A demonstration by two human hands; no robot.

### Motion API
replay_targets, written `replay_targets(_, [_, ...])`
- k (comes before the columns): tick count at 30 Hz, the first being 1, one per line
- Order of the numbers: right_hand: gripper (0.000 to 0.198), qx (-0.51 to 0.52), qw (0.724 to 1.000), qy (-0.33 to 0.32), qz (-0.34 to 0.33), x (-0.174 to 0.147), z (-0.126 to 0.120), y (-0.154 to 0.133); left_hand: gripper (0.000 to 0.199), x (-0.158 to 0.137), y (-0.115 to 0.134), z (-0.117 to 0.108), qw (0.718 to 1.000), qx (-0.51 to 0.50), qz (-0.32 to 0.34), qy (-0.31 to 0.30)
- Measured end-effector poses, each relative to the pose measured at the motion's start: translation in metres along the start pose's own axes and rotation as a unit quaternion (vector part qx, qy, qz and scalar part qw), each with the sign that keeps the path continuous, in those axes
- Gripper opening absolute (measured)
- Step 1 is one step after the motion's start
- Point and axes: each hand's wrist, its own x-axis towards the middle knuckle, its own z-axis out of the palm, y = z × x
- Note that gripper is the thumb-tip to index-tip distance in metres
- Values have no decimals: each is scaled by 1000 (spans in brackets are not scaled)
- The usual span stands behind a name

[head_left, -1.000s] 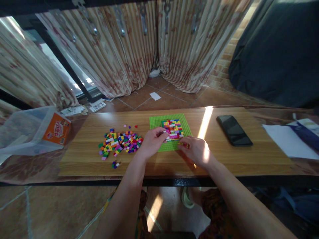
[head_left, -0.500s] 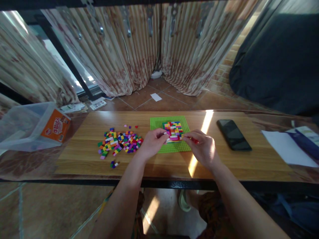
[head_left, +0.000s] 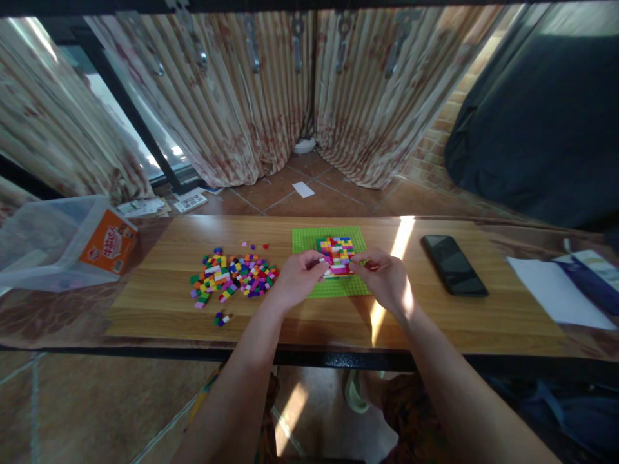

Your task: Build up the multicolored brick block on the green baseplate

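Note:
On a green studded baseplate (head_left: 302, 240) sits a block of multicoloured toy bricks (head_left: 338, 248), built up in rows. My left hand (head_left: 302, 274) is at the block's left front corner, thumb and forefinger pinched on a small white toy brick (head_left: 322, 260). From the other side, my right hand (head_left: 384, 280) reaches to the block's right front edge with its fingertips closed together. Whatever those fingertips hold is too small and too covered to make out. A heap of loose toy bricks (head_left: 235, 274) lies to the left of my left hand.
A black phone (head_left: 454, 264) lies on the wooden tabletop (head_left: 319, 328) to the right. Beyond it are white papers (head_left: 556, 290). At the far left a clear plastic box (head_left: 53, 241) with an orange label lies on its side. A few stray bricks (head_left: 221, 319) lie near the front edge.
My right hand has moved slightly left, bringing its fingertips onto the block's right front edge. A red piece seen by its fingers earlier no longer shows. My left hand stays almost still.

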Motion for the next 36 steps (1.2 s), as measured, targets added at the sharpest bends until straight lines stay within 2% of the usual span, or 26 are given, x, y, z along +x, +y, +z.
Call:
replay_targets(3, [26,105,990,7,100,2,5,2,17,-1,1,1,1000,-5,0,0])
replay_targets(5, [32,163,976,6,142,2,7,2,16,-1,1,1,1000,-12,2,-3])
replay_targets(9, [36,232,953,-8,193,2,8,2,17,1,-2,1,1000,-1,4,-4])
replay_targets(14, [36,264,937,-9,228,2,11,5,19,1,-3,0,1000,9,5,-3])
replay_targets(19, [36,253,946,-16,204,1,11,6,19,1,-5,0,1000,3,17,-2])
replay_targets(25, [25,223,972,35,58,-7,6,-6,17,-1,2,3,999,-35,27,-2])
replay_targets(31, [22,191,977,-90,13,-18,9,-21,13,-4,11,9,995,-86,51,-25])
replay_targets(36, [20,216,971,-103,17,-21,10,-26,11,-5,12,11,994,-96,53,-23])
